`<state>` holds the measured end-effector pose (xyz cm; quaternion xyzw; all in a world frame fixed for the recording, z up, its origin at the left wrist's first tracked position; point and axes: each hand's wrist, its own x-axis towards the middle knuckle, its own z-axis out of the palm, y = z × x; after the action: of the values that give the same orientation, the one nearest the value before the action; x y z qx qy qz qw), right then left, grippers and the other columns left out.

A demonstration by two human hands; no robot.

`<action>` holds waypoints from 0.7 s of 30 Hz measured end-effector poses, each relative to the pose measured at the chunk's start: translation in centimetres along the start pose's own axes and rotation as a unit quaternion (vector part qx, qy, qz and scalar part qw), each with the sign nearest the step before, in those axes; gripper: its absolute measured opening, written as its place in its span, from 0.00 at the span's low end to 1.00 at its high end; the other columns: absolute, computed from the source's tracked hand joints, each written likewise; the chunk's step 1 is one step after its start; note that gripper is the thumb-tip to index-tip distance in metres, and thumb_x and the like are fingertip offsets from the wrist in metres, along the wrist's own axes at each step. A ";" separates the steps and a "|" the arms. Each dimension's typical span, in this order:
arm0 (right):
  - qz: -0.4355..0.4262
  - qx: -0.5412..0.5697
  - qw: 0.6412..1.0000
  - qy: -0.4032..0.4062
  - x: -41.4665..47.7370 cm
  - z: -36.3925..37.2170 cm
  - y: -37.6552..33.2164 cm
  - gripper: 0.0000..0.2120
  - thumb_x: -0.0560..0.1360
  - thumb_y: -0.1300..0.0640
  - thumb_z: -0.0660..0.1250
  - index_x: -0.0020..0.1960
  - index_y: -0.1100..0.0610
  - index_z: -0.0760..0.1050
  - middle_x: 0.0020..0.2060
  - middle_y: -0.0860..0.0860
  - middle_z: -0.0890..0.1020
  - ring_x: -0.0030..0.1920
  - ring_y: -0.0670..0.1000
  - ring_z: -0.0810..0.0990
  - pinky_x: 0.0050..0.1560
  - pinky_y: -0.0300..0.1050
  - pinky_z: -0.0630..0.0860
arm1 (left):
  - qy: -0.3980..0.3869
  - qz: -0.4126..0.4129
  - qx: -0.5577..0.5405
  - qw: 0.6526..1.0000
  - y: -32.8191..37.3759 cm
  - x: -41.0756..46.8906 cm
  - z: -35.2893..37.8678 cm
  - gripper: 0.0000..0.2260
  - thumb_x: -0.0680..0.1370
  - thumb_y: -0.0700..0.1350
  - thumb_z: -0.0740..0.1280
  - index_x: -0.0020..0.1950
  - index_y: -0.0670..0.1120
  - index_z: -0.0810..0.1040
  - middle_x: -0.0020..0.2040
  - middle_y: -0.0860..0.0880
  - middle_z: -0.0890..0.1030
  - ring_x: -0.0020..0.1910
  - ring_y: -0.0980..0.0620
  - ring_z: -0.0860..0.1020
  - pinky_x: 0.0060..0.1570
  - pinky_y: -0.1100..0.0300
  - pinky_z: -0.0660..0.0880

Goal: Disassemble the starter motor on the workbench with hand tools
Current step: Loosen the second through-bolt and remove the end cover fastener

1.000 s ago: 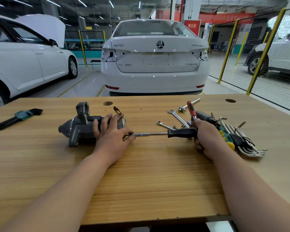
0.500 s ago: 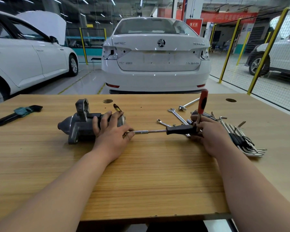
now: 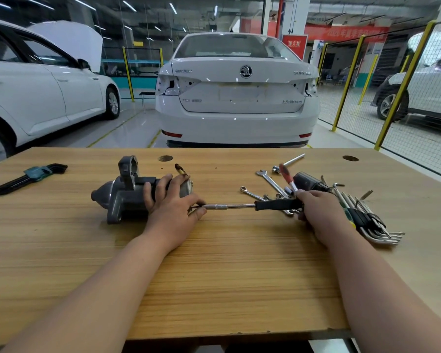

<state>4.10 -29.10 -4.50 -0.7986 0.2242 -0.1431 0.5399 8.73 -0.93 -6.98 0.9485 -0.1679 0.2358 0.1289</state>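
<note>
Far left on the bench (image 3: 214, 276) lies a bundle of hex keys (image 3: 28, 175), well apart from the work. The motor (image 3: 122, 200) lies on its side left of centre, nose pointing left, flange lug up. It looks like cast metal and steel: probably heavy, rigid, and inclined to roll on its round body, so it is best held across the barrel rather than by the lug.

The left hand (image 3: 172, 207) does that, fingers (image 3: 161, 187) curled over the motor's right end and the thumb lying against the tip of the driver (image 3: 234, 206). The tip is hidden there, so whether it sits on a fastener cannot be told. The driver's shaft runs level to the right, just above the bench.

The right hand (image 3: 321, 215) is wrapped round its black handle. Just behind it are spanners (image 3: 270, 180) and a blurred red-handled tool (image 3: 287, 175); whether that hand touches it cannot be told.
</note>
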 end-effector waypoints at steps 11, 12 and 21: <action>0.017 0.053 0.998 -0.011 0.1 0.1 0.0 0.07 0.80 0.58 0.62 0.51 0.50 0.79 0.41 0.53 0.79 0.34 0.51 0.74 0.33 0.44 0.69 | -0.012 0.010 0.003 1.000 -0.4 0.1 -0.2 0.13 0.70 0.69 0.64 0.52 0.68 0.75 0.76 0.56 0.56 0.72 0.54 0.42 0.63 0.53 0.23; 0.022 0.077 0.997 -0.011 0.1 0.1 -0.1 0.08 0.80 0.59 0.62 0.51 0.49 0.79 0.44 0.53 0.79 0.35 0.51 0.75 0.34 0.44 0.71 | -0.013 0.011 -0.002 1.000 -0.5 0.2 -0.3 0.13 0.70 0.69 0.65 0.52 0.68 0.75 0.75 0.56 0.56 0.72 0.55 0.42 0.62 0.54 0.22; 0.045 0.170 0.984 -0.023 0.4 0.3 -0.1 0.16 0.77 0.70 0.60 0.46 0.54 0.82 0.52 0.58 0.81 0.52 0.59 0.82 0.47 0.49 0.80 | -0.019 -0.005 -0.025 0.999 -0.3 1.0 -0.7 0.09 0.72 0.65 0.66 0.50 0.67 0.77 0.72 0.56 0.60 0.70 0.56 0.45 0.66 0.52 0.28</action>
<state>4.59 -29.07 -4.55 -0.6876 0.2196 -0.1362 0.6786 9.43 -0.64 -5.91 0.9501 -0.1710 0.2130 0.1509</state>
